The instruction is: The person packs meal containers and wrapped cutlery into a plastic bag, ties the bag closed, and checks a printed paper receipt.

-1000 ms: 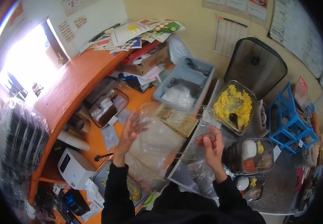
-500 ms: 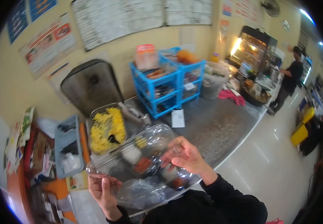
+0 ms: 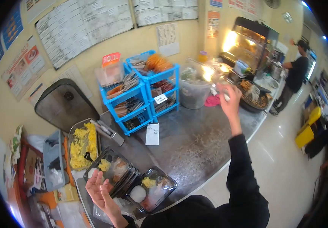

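My left hand (image 3: 102, 193) is open over the near edge of the stacked black meal trays (image 3: 114, 171), its fingers spread. Further right, a second black tray (image 3: 151, 189) holds white rice, yellow food and other items under a clear cover. My right hand (image 3: 228, 95) reaches out past the grey bucket (image 3: 195, 89), its fingers bent around something small and pale that I cannot make out. A pink cloth (image 3: 212, 100) lies behind that hand. The glass dish of yellow food (image 3: 83, 146), with a black spoon in it, is left of the trays.
Blue plastic racks (image 3: 147, 89) with packets stand against the wall, a white paper (image 3: 152, 134) before them. A wide black pan (image 3: 253, 95) is at the counter's far right, near a lit glass cabinet (image 3: 243, 43). A person (image 3: 298, 68) stands beyond it. A grey-blue bin (image 3: 54, 161) is at left.
The view has swung right. The clear lids are no longer between my hands. My right hand has moved far forward and right, while my left hand is over the stacked trays.
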`<control>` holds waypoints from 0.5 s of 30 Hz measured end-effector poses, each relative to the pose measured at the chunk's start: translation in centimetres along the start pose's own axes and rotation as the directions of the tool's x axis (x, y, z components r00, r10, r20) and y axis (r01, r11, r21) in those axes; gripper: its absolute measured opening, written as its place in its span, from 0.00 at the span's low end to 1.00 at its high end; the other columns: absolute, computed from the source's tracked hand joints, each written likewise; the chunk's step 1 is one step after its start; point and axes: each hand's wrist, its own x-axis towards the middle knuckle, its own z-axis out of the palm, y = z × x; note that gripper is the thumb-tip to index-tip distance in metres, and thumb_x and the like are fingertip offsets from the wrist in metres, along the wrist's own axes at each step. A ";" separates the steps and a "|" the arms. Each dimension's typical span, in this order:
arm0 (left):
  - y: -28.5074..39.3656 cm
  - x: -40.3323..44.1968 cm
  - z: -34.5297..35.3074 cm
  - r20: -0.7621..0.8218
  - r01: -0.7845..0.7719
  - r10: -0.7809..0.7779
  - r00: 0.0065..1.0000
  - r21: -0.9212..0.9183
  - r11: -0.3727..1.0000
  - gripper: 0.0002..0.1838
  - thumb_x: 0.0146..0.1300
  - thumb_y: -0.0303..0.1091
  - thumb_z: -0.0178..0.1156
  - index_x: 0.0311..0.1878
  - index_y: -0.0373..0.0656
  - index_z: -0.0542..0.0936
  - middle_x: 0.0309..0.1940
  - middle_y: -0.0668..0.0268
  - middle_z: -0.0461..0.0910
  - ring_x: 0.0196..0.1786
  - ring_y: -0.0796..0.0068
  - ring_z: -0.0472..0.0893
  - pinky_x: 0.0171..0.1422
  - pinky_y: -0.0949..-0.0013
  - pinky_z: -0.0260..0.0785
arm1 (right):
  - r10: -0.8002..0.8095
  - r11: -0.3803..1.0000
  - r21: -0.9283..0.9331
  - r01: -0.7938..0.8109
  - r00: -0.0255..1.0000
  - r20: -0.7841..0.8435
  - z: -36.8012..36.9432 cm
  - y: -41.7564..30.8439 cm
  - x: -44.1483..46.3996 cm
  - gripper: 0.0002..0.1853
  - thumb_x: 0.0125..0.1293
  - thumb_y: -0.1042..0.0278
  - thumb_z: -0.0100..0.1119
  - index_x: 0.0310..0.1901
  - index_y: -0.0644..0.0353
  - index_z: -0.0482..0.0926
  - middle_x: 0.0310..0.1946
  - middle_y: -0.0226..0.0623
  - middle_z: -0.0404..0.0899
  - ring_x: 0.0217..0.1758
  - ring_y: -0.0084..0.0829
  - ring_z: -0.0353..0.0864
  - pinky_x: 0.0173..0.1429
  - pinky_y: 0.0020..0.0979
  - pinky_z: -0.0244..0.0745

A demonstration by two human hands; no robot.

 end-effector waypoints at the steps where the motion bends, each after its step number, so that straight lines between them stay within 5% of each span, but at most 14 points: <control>1: 0.1 -0.1 -0.1 -0.027 -0.001 0.003 1.000 0.053 0.999 0.20 0.70 0.38 0.54 0.59 0.37 0.67 0.62 0.51 0.70 0.64 0.60 0.72 0.59 0.65 0.68 | -0.089 0.983 -0.157 0.095 0.995 0.043 3.1 2.1 1.0 0.05 0.57 0.74 0.60 0.35 0.55 0.78 0.39 0.38 0.80 0.48 0.45 0.75 0.55 0.44 0.67; 4: 0.6 -0.4 -1.3 -0.125 -0.052 0.080 0.989 0.213 0.976 0.15 0.71 0.36 0.52 0.54 0.37 0.73 0.60 0.55 0.72 0.62 0.65 0.72 0.59 0.64 0.68 | -0.274 0.936 -0.155 0.317 0.929 0.247 10.4 8.8 2.3 0.04 0.59 0.72 0.58 0.36 0.53 0.79 0.37 0.40 0.79 0.47 0.46 0.73 0.54 0.44 0.65; 7: 1.5 -0.7 -4.2 -0.237 -0.041 0.147 0.960 0.401 0.915 0.13 0.72 0.36 0.50 0.52 0.38 0.74 0.58 0.56 0.74 0.60 0.67 0.74 0.59 0.63 0.68 | -0.242 0.960 -0.017 0.280 0.856 0.457 14.8 13.4 2.8 0.06 0.62 0.71 0.52 0.37 0.55 0.78 0.38 0.46 0.78 0.49 0.48 0.74 0.53 0.48 0.66; 8: 1.7 -0.7 -5.0 -0.287 -0.015 0.151 0.946 0.425 0.905 0.13 0.73 0.36 0.48 0.52 0.38 0.75 0.57 0.57 0.75 0.60 0.68 0.74 0.60 0.63 0.68 | -0.127 0.976 -0.060 0.207 0.779 0.614 14.9 13.5 3.6 0.10 0.61 0.73 0.51 0.43 0.54 0.79 0.48 0.49 0.78 0.59 0.52 0.71 0.61 0.47 0.65; 9: 1.8 -0.9 -5.8 -0.343 0.025 0.128 0.931 0.408 0.913 0.13 0.74 0.37 0.48 0.51 0.39 0.75 0.57 0.57 0.75 0.59 0.69 0.74 0.59 0.63 0.69 | -0.227 0.882 -0.249 0.400 0.824 0.519 15.6 14.7 2.7 0.20 0.62 0.75 0.49 0.56 0.51 0.77 0.64 0.51 0.68 0.70 0.53 0.62 0.73 0.47 0.55; 10: 1.7 -1.0 -6.7 -0.389 0.057 0.105 0.915 0.384 0.921 0.13 0.74 0.38 0.47 0.51 0.39 0.75 0.57 0.58 0.76 0.58 0.70 0.75 0.58 0.64 0.69 | -0.184 0.877 -0.287 0.387 0.820 0.542 15.6 14.9 3.1 0.33 0.62 0.78 0.49 0.69 0.44 0.65 0.74 0.45 0.54 0.77 0.51 0.49 0.79 0.48 0.43; 11: 1.4 -1.8 -7.7 -0.429 0.085 0.080 0.900 0.352 0.932 0.14 0.74 0.39 0.47 0.51 0.40 0.75 0.56 0.58 0.76 0.57 0.71 0.75 0.58 0.64 0.69 | -0.005 0.800 -0.471 0.371 0.789 0.614 11.8 8.8 3.9 0.41 0.57 0.80 0.54 0.73 0.44 0.57 0.74 0.47 0.51 0.77 0.50 0.47 0.77 0.48 0.44; 13: -0.4 -3.8 -9.8 -0.497 0.172 -0.025 0.867 0.252 0.952 0.14 0.75 0.40 0.47 0.50 0.41 0.76 0.56 0.59 0.76 0.57 0.72 0.75 0.56 0.66 0.69 | 0.059 0.818 -0.536 0.209 0.896 0.439 6.5 0.7 2.8 0.40 0.56 0.75 0.62 0.71 0.50 0.59 0.71 0.46 0.56 0.75 0.53 0.51 0.74 0.50 0.50; 15: -2.5 -5.3 -10.9 -0.568 0.249 -0.128 0.813 0.140 0.958 0.16 0.74 0.44 0.49 0.50 0.41 0.76 0.53 0.62 0.77 0.53 0.72 0.77 0.54 0.68 0.68 | -0.081 0.959 -0.232 0.162 0.943 0.323 5.2 -0.5 -1.6 0.36 0.60 0.72 0.62 0.70 0.55 0.60 0.67 0.46 0.62 0.72 0.49 0.57 0.71 0.47 0.56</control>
